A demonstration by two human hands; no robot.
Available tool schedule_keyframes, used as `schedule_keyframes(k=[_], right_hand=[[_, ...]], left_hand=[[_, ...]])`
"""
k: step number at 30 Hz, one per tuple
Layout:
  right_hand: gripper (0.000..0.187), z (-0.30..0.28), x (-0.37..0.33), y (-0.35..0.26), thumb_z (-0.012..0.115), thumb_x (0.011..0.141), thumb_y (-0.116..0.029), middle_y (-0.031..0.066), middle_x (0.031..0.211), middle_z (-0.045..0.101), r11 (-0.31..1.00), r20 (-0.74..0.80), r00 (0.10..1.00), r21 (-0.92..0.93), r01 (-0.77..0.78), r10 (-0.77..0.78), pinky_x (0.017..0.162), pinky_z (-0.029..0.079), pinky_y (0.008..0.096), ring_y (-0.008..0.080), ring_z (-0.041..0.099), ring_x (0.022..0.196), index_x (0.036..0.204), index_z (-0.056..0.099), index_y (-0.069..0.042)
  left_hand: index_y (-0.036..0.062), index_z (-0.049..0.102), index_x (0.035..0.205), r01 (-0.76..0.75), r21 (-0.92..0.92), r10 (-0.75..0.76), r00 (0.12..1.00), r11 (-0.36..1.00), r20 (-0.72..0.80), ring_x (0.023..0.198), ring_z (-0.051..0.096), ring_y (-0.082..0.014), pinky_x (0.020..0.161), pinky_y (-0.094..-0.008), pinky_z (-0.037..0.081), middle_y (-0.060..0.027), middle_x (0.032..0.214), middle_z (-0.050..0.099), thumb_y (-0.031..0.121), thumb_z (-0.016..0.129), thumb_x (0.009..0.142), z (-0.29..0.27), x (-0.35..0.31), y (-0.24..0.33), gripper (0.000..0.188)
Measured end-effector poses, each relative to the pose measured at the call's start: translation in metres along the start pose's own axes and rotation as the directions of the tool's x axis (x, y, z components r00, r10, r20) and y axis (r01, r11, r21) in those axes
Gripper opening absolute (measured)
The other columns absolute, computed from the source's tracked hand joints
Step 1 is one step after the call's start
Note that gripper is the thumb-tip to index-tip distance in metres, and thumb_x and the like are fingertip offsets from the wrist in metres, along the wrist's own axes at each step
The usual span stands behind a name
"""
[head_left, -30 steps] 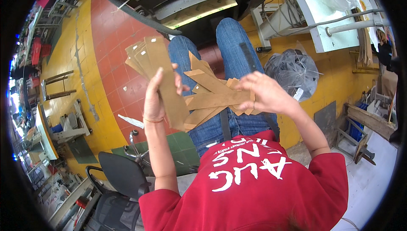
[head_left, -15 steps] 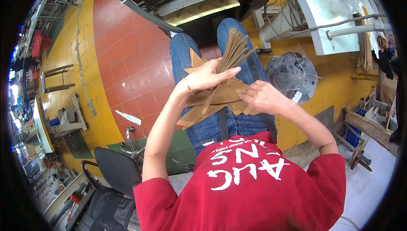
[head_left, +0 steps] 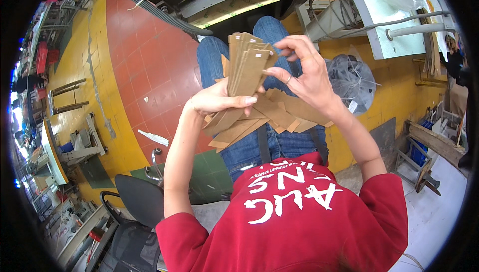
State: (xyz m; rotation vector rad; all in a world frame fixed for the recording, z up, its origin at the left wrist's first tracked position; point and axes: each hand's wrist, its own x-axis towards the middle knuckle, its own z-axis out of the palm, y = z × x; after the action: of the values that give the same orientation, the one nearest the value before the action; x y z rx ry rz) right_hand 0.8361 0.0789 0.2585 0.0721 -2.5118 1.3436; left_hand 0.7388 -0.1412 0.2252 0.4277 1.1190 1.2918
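Observation:
My left hand (head_left: 223,99) is closed round a fanned stack of flat brown strips (head_left: 250,65), thumb lying across their lower part. Small pale marks show at the upper ends of several strips. Beside the stack's upper right edge is my right hand (head_left: 307,70), its thumb and fingers spread apart with no strip plainly between them. Whether its fingertips touch the edge is hard to make out. More loose brown pieces (head_left: 279,114) lie overlapping across my lap, under both hands.
A dark machine (head_left: 227,0) with a hose stands beyond my knees. To the right are a pale worktable (head_left: 384,20) and a clear plastic bag of dark stuff (head_left: 351,80) on the floor. A black chair (head_left: 137,199) stands at my lower left.
The strips in my left hand have turned from edge-on to showing their flat faces. My right hand has risen from the pieces on my lap to the stack's upper edge, fingers spreading.

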Motion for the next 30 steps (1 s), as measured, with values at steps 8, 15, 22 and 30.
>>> schedule_keyframes(k=[8, 15, 22, 30], right_hand=[[0.047, 0.017, -0.103, -0.001, 0.07, 0.078, -0.026, 0.0122, 0.116, 0.053, 0.92, 0.489, 0.848, -0.393, 0.006, 0.203, 0.089, 0.045, 0.0386, 0.0297, 0.052, 0.106, 0.117, 0.055, -0.005], [0.034, 0.002, -0.095, 0.003, 0.064, 0.078, -0.013, 0.013, 0.104, 0.06, 0.968, 0.576, 0.798, -0.251, -0.031, 0.175, 0.089, 0.047, 0.0398, 0.0304, 0.057, 0.101, 0.11, 0.059, -0.001], [0.022, -0.041, -0.022, -0.057, 0.059, 0.075, -0.009, 0.0044, 0.085, 0.061, 0.828, 0.677, 0.73, -0.353, 0.436, -0.095, 0.077, 0.047, 0.0339, 0.0214, 0.06, 0.087, 0.097, 0.064, -0.008], [0.025, -0.044, 0.038, -0.049, 0.063, 0.079, -0.012, 0.004, 0.085, 0.06, 0.891, 0.498, 0.836, -0.235, 0.388, -0.232, 0.07, 0.048, 0.0363, 0.0228, 0.06, 0.086, 0.104, 0.064, -0.008]], left_hand=[[0.0052, 0.047, 0.121, -0.561, -0.228, 0.315, 0.705, 0.796, -0.635, 0.076, 0.056, -0.0162, 0.07, -0.0317, 0.049, -0.0039, 0.089, 0.054, 0.043, 0.065, 0.085, -0.036, -0.04, -0.007, 0.055], [0.0052, 0.046, 0.124, -0.483, -0.231, 0.288, 0.773, 0.844, -0.565, 0.077, 0.054, -0.0136, 0.07, -0.0291, 0.048, -0.0025, 0.089, 0.052, 0.041, 0.065, 0.086, -0.036, -0.045, -0.001, 0.056], [0.0038, 0.058, 0.111, -0.173, 0.195, 0.2, 0.972, 0.965, -0.124, 0.096, 0.058, -0.0152, 0.086, -0.031, 0.046, -0.0061, 0.102, 0.062, 0.035, 0.074, 0.079, -0.002, -0.001, 0.025, 0.047], [0.0005, 0.039, 0.133, -0.128, -0.292, 0.235, 0.9, 0.948, 0.367, 0.096, 0.061, -0.0263, 0.083, -0.0367, 0.05, -0.0198, 0.108, 0.062, 0.039, 0.072, 0.079, 0.022, 0.009, 0.012, 0.074]])
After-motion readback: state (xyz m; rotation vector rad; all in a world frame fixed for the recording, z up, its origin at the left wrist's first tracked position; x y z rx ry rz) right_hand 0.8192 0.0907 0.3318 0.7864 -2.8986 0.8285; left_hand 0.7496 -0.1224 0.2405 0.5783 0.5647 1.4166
